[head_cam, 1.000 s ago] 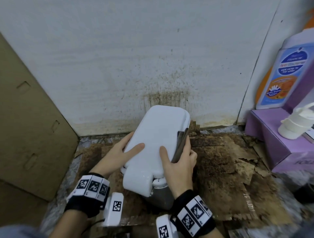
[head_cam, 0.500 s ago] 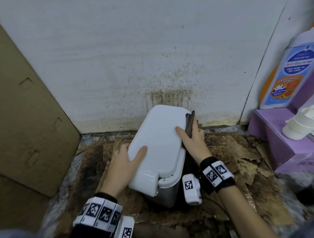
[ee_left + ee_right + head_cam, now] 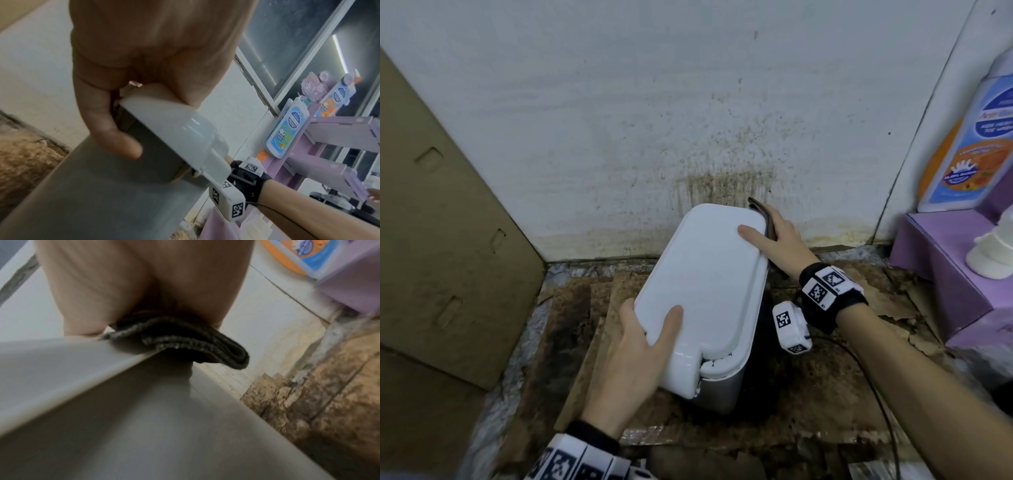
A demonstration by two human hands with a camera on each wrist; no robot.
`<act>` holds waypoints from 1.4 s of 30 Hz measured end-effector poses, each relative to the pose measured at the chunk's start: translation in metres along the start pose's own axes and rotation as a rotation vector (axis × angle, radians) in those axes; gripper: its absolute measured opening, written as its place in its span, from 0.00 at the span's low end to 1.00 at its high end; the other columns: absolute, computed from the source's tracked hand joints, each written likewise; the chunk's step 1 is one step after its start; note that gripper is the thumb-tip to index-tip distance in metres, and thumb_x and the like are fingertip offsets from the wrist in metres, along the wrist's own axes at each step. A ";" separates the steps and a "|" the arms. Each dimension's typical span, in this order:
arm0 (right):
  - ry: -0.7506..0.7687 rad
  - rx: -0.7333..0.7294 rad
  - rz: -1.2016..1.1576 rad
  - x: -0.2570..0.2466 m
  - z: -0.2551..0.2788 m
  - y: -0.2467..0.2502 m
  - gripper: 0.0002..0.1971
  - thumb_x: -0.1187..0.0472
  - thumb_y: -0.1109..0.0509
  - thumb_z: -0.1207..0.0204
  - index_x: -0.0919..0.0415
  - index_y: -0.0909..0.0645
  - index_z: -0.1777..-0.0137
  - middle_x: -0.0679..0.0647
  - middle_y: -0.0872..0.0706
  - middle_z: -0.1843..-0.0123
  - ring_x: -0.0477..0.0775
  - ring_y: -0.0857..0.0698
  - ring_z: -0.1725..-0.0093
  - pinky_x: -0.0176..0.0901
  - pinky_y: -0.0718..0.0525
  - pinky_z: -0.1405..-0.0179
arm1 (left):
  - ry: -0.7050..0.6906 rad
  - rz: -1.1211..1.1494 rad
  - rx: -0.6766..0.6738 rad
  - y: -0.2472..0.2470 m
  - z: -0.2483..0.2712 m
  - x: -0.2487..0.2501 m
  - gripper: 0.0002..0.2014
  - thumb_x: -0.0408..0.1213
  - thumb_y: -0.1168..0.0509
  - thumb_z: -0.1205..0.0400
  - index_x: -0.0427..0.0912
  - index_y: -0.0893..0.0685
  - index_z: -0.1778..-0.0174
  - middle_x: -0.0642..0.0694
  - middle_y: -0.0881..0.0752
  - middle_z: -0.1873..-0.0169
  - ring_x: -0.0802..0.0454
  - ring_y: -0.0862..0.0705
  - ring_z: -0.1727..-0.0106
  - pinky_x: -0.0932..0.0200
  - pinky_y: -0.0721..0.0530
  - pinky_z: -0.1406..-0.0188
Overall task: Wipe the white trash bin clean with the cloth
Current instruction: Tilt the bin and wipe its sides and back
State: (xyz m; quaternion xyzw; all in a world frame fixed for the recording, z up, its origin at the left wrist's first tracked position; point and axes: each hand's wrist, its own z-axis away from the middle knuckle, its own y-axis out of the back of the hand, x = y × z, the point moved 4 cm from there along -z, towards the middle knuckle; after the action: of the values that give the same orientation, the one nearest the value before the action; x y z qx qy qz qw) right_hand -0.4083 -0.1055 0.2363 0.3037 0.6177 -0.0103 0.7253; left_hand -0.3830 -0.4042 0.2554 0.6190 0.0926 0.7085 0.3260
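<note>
The white trash bin (image 3: pixel 705 284) stands on the floor against the stained wall, lid closed, its grey body (image 3: pixel 86 186) below the lid. My left hand (image 3: pixel 640 346) grips the lid's near left corner, thumb on top and fingers curled under the rim (image 3: pixel 115 129). My right hand (image 3: pixel 777 240) holds a folded dark grey cloth (image 3: pixel 185 340) against the lid's far right edge, thumb lying on the lid top. In the head view the cloth (image 3: pixel 762 216) shows as a dark strip between the fingers and the rim.
Soggy brown cardboard (image 3: pixel 842 387) covers the floor around the bin. A tall cardboard sheet (image 3: pixel 441 260) leans at the left. A purple display stand (image 3: pixel 941 274) with soap bottles (image 3: pixel 976 144) sits at the right. The white wall (image 3: pixel 654 102) is just behind the bin.
My right hand slid the cloth along the lid's right edge from the near end to the far corner. My left hand shifted back to the near left corner.
</note>
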 end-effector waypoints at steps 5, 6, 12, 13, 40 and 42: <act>0.043 0.042 -0.061 0.004 0.000 -0.001 0.36 0.22 0.30 0.35 0.20 0.35 0.26 0.45 0.26 0.21 0.59 0.29 0.20 0.71 0.25 0.25 | -0.003 0.064 0.002 -0.001 0.001 -0.001 0.21 0.63 0.36 0.17 0.63 0.35 0.33 0.68 0.19 0.45 0.71 0.20 0.47 0.54 0.19 0.48; 0.050 0.051 -0.073 0.004 0.001 -0.001 0.36 0.23 0.29 0.34 0.20 0.35 0.25 0.43 0.25 0.22 0.59 0.28 0.20 0.70 0.25 0.25 | -0.011 0.067 0.001 -0.001 0.002 -0.001 0.20 0.63 0.36 0.17 0.64 0.35 0.34 0.69 0.19 0.45 0.72 0.20 0.48 0.55 0.18 0.49; 0.032 0.126 -0.144 0.001 0.014 -0.002 0.37 0.25 0.26 0.34 0.22 0.35 0.25 0.46 0.26 0.21 0.58 0.29 0.20 0.70 0.25 0.24 | -0.050 0.074 -0.010 0.006 -0.001 -0.006 0.19 0.66 0.36 0.19 0.68 0.27 0.36 0.67 0.13 0.47 0.68 0.14 0.48 0.51 0.13 0.45; 0.009 0.155 -0.166 0.002 0.018 -0.001 0.39 0.25 0.26 0.35 0.24 0.35 0.24 0.46 0.28 0.20 0.58 0.30 0.19 0.70 0.25 0.24 | -0.065 0.066 -0.014 0.010 -0.004 -0.007 0.19 0.69 0.36 0.21 0.70 0.26 0.36 0.68 0.13 0.46 0.67 0.13 0.47 0.48 0.12 0.43; -0.085 0.334 -0.318 0.017 0.054 0.001 0.31 0.36 0.32 0.21 0.39 0.30 0.19 0.48 0.25 0.20 0.57 0.32 0.18 0.62 0.31 0.19 | 0.055 -0.235 0.135 0.034 -0.023 -0.026 0.39 0.74 0.50 0.17 0.51 0.39 0.17 0.37 0.30 0.24 0.31 0.26 0.28 0.39 0.26 0.38; -0.032 0.219 -0.352 0.014 0.047 0.008 0.26 0.42 0.30 0.18 0.42 0.26 0.21 0.42 0.21 0.24 0.48 0.24 0.24 0.54 0.26 0.22 | 0.070 -0.249 0.125 0.035 -0.024 -0.029 0.42 0.76 0.50 0.19 0.49 0.39 0.18 0.35 0.28 0.25 0.31 0.25 0.30 0.36 0.23 0.35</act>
State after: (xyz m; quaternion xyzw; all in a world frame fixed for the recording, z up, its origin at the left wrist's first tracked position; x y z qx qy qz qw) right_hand -0.3604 -0.1155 0.2298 0.2679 0.6449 -0.2085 0.6847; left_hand -0.4170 -0.4410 0.2454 0.5967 0.2239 0.6767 0.3688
